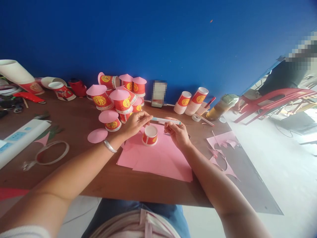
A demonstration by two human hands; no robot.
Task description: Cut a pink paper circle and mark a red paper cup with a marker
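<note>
Both hands hold a slim white and teal pen (160,120) level above the pink paper. The fingertips of my left hand (136,123) pinch its left end, where the teal part lies. My right hand (177,131) is closed around the other end. Just below the pen, a red and white paper cup (150,136) stands upside down on a stack of pink paper sheets (160,160). Beyond my left wrist, several red cups with pink paper cone tops (121,100) are piled together. A loose pink paper disc (97,135) lies in front of them.
Stacked paper cups (197,101), a tape roll (196,117) and a bottle (220,107) stand at the back right. Pink paper scraps (224,162) lie to the right. A power strip (23,138) sits left. A phone (158,95) leans against the blue wall.
</note>
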